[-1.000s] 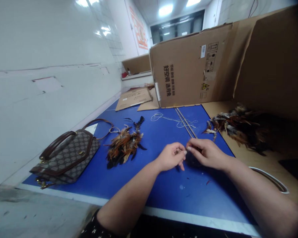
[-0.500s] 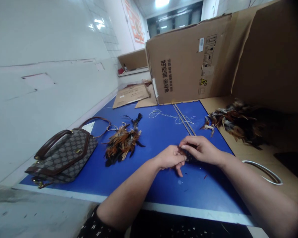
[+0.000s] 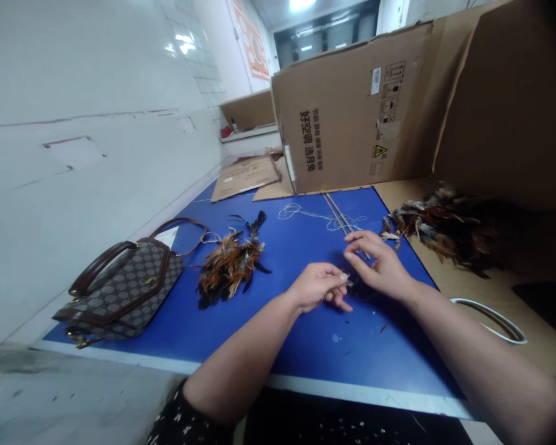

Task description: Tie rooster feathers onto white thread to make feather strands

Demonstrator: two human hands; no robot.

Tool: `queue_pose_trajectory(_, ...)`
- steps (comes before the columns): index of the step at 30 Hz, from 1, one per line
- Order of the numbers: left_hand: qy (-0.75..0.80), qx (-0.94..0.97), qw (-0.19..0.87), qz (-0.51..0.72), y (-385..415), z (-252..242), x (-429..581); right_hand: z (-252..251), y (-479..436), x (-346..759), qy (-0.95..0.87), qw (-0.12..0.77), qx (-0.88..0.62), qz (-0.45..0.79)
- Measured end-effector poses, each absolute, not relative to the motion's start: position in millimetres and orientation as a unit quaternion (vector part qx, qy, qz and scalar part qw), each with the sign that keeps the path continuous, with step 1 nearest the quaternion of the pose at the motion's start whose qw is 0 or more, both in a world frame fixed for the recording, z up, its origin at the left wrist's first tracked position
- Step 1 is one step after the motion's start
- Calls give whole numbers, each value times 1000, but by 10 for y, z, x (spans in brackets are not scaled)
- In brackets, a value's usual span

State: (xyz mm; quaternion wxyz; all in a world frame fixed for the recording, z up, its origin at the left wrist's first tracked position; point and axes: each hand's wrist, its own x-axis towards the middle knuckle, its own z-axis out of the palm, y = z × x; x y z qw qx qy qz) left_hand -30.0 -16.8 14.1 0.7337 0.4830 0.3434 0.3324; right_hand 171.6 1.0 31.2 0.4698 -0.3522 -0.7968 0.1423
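My left hand (image 3: 322, 287) is closed in a pinch over the blue table (image 3: 278, 346). A small wispy grey feather (image 3: 350, 283) pokes out at its thumb and fingertip; most of it is hidden. Just to the right, my right hand (image 3: 382, 266) is open, thumb and fingers apart, with nothing visible between them. Two thin sticks (image 3: 336, 213) lie beyond the right fingers, their near ends partly covered by that hand. Loose pale string (image 3: 301, 213) curls across the sticks. Something dark under the right palm is too shaded to name.
A bunch of brown and black feathers (image 3: 231, 262) lies left of my hands, beside a patterned handbag (image 3: 134, 284). More feathers (image 3: 440, 228) are piled on cardboard at right, near a white ring (image 3: 491, 318). A large carton (image 3: 343, 123) stands at the back.
My hands have parted. The right has lifted away with its fingers spreading, while the left has risen slightly and still pinches.
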Motion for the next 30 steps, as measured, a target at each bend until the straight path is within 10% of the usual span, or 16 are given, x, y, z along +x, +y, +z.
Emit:
queue_pose_trajectory(17,349,396,726,440,-48,68,-314,277,-39,1622,-832,432,-317,147)
queue_pose_trajectory(30,364,473,656,461,-122,138,-277,216,-23,1641,-740,406,-371,387)
